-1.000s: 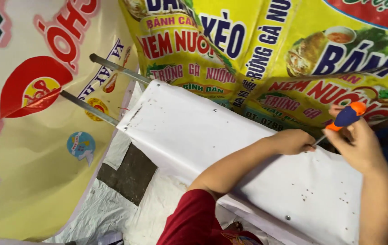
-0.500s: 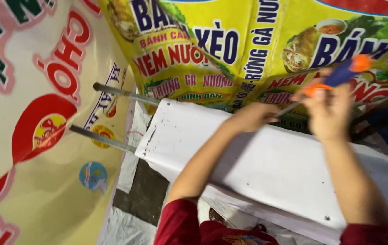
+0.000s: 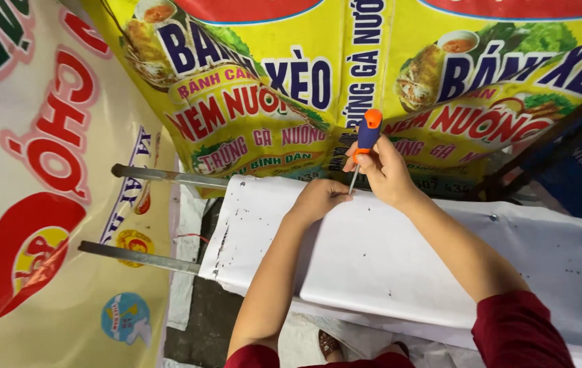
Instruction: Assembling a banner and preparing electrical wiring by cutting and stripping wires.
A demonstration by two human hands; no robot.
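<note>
1. Screwdriver (image 3: 366,140) with an orange and blue handle stands almost upright at the far edge of the white sheet (image 3: 400,259), its thin metal shaft pointing down to that edge.
2. Right hand (image 3: 385,174) is wrapped around the handle, fingers curled and pressed together about it, thumb on the near side.
3. Left hand (image 3: 318,200) rests on the sheet just left of the shaft's tip, its fingers bent and bunched together at the tip; whether they pinch anything small there cannot be told.
4. Both forearms reach in from the near edge, with dark red sleeves (image 3: 519,334) at the elbows.
5. White sheet lies flat across the middle and right of the view, speckled with small dark dots, and a second white layer shows beneath its near edge.
6. Two grey metal bars (image 3: 161,176) stick out to the left from under the sheet, one farther away and one nearer.
7. Yellow banner (image 3: 291,82) with food pictures and large lettering hangs on the far side, just behind the hands.
8. Cream banner (image 3: 45,204) with red shapes fills the left side.
9. Sandalled foot (image 3: 328,344) shows on the ground at the near edge, between the arms.
</note>
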